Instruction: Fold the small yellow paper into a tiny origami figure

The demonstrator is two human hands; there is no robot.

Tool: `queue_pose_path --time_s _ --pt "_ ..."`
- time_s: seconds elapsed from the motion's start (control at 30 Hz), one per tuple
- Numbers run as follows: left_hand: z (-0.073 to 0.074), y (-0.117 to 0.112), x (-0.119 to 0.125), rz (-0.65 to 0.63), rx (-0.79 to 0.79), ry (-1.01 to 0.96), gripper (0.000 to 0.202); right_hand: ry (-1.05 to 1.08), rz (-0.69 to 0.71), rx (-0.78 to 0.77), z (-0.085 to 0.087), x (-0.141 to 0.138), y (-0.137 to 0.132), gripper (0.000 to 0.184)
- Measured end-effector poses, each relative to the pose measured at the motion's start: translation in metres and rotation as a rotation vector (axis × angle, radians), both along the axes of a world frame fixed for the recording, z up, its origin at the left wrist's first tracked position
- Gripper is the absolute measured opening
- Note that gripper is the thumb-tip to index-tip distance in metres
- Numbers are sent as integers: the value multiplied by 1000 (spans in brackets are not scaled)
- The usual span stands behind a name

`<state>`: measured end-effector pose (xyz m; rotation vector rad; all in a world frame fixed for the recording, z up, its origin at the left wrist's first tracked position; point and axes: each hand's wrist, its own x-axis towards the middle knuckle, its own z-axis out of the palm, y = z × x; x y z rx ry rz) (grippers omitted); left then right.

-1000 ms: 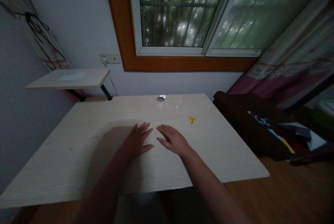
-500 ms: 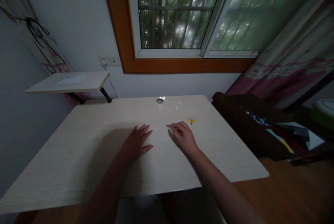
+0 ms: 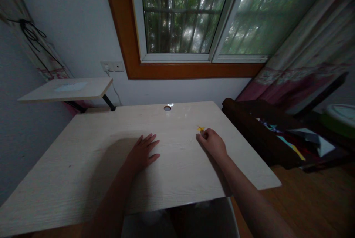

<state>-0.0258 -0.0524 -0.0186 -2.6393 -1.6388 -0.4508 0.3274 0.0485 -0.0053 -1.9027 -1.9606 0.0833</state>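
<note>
My left hand [image 3: 141,153] lies flat on the pale wooden desk [image 3: 172,164], palm down with its fingers spread, holding nothing. Farther right, my right hand [image 3: 213,143] is closed in a pinch just above the desktop. Its fingertips are beside the near edge of a small yellow thing with thin pointed parts [image 3: 200,128], perhaps a flower or a leaf. A tiny bit shows at the fingertips, too small and dim to name. Whether the fingers touch the yellow thing I cannot tell.
A raised shelf [image 3: 69,88] with a sheet on it stands at the desk's back left. A round cable hole [image 3: 167,108] is near the back edge. To the right is a dark wooden piece of furniture [image 3: 249,130] holding papers. Behind, there is a window [image 3: 183,19].
My right hand has moved right across the desk, still pinched, and its fingertips have come up to the yellow thing. My left hand stays in place. The view has shifted slightly.
</note>
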Motion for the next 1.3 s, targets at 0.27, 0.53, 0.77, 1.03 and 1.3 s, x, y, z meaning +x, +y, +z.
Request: queue_pose_path --time_s 0.27,0.53,0.77,1.03,1.3 --pt "0 0 0 -1 9 -3 56 -171 -22 26 1 -10 -2 31" --pt "0 -1 -1 3 7 14 56 -194 -16 23 0 -9 2 32" --pt "-6 1 -3 -3 33 12 55 -87 -4 59 -5 4 7 28" --pt "-4 1 -2 7 6 11 55 -95 -9 20 0 3 12 28" --pt "-7 2 -3 -1 27 9 53 31 18 39 -3 9 11 27"
